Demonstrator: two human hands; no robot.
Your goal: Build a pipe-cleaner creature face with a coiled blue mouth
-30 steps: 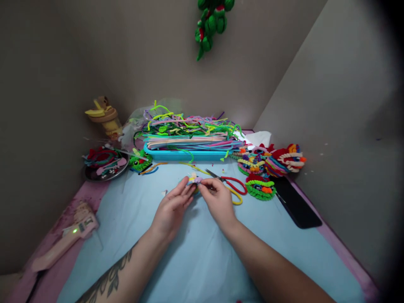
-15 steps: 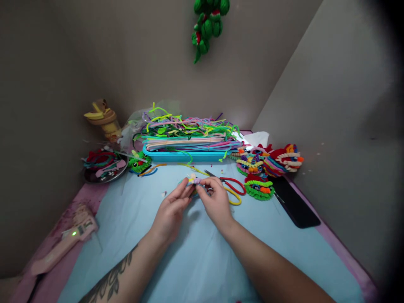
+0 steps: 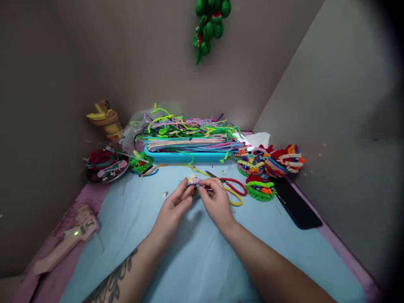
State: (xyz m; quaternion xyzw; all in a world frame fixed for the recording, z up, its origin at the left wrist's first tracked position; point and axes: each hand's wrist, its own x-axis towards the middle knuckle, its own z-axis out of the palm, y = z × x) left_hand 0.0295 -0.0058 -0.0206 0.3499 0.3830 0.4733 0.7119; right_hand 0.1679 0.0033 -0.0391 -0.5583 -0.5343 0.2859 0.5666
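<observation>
Between my two hands, just above the blue cloth [image 3: 202, 261], is a small fuzzy pipe-cleaner piece [image 3: 196, 181] in lilac, pale yellow and blue. My left hand [image 3: 174, 205] grips it from the left, thumb and fingers bent around its edge. From the other side my right hand [image 3: 215, 200] pinches it with thumb and forefinger. Fingers hide much of the piece, so its full shape cannot be made out. Right beside my right hand lie scissors [image 3: 237, 188] with one red and one yellow handle loop, blades pointing away to the left.
Behind the hands stands a blue tray [image 3: 189, 157] heaped with pipe cleaners [image 3: 189, 141]. Finished pipe-cleaner faces [image 3: 260, 190] and a dark phone [image 3: 296, 206] are on the right. At left are a glue gun [image 3: 71, 240] with a lit green light, a metal bowl [image 3: 94, 180] and a cup [image 3: 110, 126].
The whole view has shifted slightly. Both hands keep hold of the piece, and my left thumb has moved a little away from it.
</observation>
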